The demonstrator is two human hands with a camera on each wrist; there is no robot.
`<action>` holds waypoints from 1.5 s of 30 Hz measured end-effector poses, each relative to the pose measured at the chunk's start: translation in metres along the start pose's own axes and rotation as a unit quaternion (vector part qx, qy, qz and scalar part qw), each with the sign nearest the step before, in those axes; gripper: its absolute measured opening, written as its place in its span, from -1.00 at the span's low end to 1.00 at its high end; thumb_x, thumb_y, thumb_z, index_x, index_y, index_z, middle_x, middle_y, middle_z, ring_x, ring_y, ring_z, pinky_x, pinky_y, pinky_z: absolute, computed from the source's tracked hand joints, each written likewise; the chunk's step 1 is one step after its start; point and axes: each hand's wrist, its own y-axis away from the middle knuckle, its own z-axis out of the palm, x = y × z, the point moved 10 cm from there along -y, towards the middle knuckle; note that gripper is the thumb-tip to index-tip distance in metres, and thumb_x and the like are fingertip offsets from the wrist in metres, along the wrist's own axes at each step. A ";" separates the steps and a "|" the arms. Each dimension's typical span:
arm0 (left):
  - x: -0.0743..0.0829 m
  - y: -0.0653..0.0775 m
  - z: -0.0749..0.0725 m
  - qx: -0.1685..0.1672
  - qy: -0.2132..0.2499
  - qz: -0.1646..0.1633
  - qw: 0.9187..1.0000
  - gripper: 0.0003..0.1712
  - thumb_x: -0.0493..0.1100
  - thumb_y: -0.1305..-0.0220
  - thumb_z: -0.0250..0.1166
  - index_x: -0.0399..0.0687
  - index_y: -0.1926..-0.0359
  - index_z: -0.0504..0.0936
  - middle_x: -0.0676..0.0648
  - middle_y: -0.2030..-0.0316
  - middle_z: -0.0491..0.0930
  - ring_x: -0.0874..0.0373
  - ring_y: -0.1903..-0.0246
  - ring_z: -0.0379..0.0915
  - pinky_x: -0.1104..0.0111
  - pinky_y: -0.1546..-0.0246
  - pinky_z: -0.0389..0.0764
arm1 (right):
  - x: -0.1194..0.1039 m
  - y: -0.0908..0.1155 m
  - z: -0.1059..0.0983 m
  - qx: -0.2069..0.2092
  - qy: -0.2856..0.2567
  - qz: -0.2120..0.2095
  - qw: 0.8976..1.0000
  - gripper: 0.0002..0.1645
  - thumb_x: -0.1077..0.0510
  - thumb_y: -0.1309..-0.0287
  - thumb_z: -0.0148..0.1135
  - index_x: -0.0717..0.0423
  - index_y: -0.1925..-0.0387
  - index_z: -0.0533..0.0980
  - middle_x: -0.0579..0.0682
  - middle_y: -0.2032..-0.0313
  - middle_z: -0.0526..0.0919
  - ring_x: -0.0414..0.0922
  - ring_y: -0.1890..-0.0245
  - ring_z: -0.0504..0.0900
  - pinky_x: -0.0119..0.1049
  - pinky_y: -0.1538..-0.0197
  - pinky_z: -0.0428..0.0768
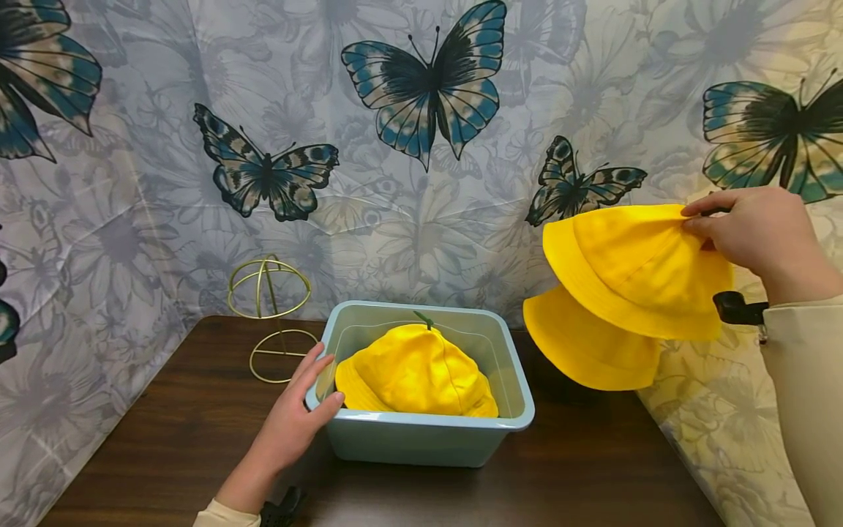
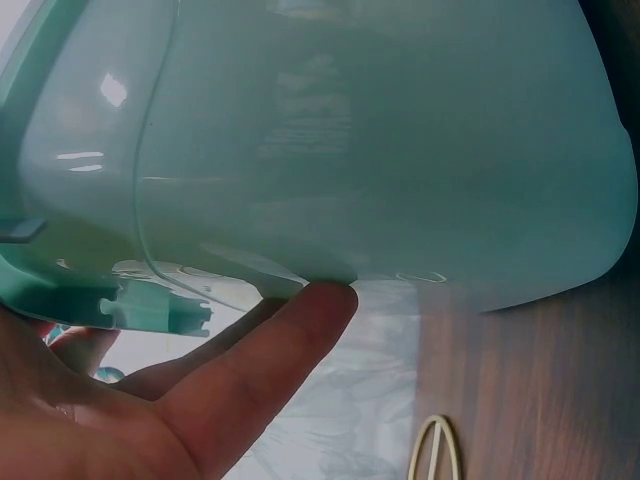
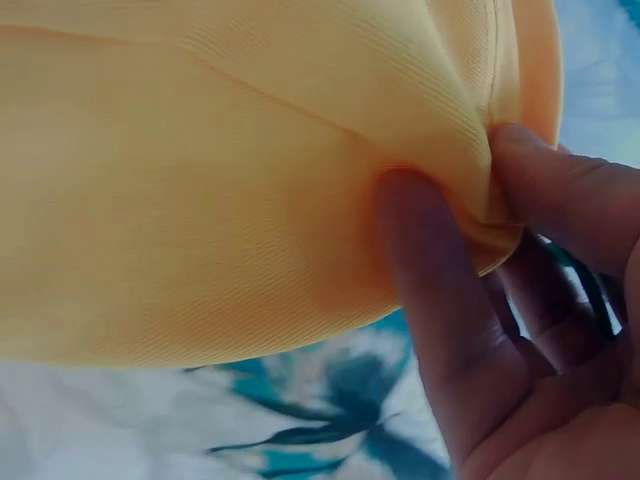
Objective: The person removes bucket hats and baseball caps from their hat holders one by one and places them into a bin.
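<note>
At the right of the head view, my right hand pinches the crown of a yellow bucket hat above the table. A second yellow hat hangs below and behind it, partly hidden. Thumb and fingers press into the cloth in the right wrist view. A pale blue-green plastic bin stands on the table, holding another yellow hat with a small green stem on top. My left hand rests on the bin's left front corner, its fairly straight fingers touching the outer wall.
A gold wire stand with rings stands left of the bin, near my left hand. The dark wooden table backs onto a butterfly-patterned cloth. Its right edge runs below the raised hats.
</note>
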 end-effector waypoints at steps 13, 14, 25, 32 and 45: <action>0.001 0.000 0.001 -0.003 0.000 -0.004 1.000 -0.26 0.01 -0.39 0.26 -0.14 -0.47 0.27 -0.05 -0.55 -0.10 -0.20 -0.48 -0.17 -0.34 -0.25 0.05 | -0.084 0.026 -0.014 -0.008 0.008 -0.052 0.999 -0.58 0.02 -0.34 0.27 0.26 -0.04 0.64 0.05 0.52 0.69 0.09 0.42 0.62 -0.15 0.48 0.50; 0.001 0.000 0.001 -0.002 0.000 -0.003 1.000 -0.26 0.00 -0.39 0.26 -0.15 -0.47 0.27 -0.06 -0.55 -0.10 -0.20 -0.48 -0.17 -0.33 -0.25 0.05 | -0.091 0.029 -0.013 -0.011 0.000 -0.060 0.998 -0.58 0.01 -0.33 0.28 0.24 -0.03 0.65 0.06 0.49 0.70 0.06 0.43 0.63 -0.19 0.50 0.51; 0.002 -0.001 0.002 -0.005 0.001 -0.005 1.000 -0.23 0.03 -0.39 0.26 -0.14 -0.49 0.24 -0.08 -0.55 -0.11 -0.22 -0.48 -0.18 -0.35 -0.25 0.03 | -0.158 0.050 0.013 -0.030 -0.058 -0.112 0.992 -0.71 0.05 -0.25 0.37 0.13 0.08 0.73 0.20 0.22 0.72 -0.06 0.49 0.70 -0.26 0.46 0.59; 0.004 0.000 0.002 -0.004 0.007 0.003 1.000 -0.26 -0.04 -0.39 0.26 -0.17 -0.48 0.24 -0.11 -0.55 -0.11 -0.24 -0.48 -0.19 -0.36 -0.24 0.03 | -0.187 0.062 0.028 -0.048 -0.090 -0.123 0.987 -0.79 0.15 -0.25 0.36 0.10 0.12 0.74 0.20 0.16 0.69 -0.06 0.49 0.67 -0.20 0.43 0.65; 0.006 0.001 -0.001 -0.002 0.004 0.010 1.000 -0.26 -0.03 -0.40 0.25 -0.20 -0.48 0.24 -0.11 -0.55 -0.11 -0.25 -0.47 -0.18 -0.36 -0.24 0.03 | -0.248 0.082 0.057 -0.080 -0.129 -0.152 0.977 -0.78 0.20 -0.24 0.37 0.07 0.08 0.74 0.13 0.07 0.68 -0.10 0.45 0.68 -0.22 0.33 0.69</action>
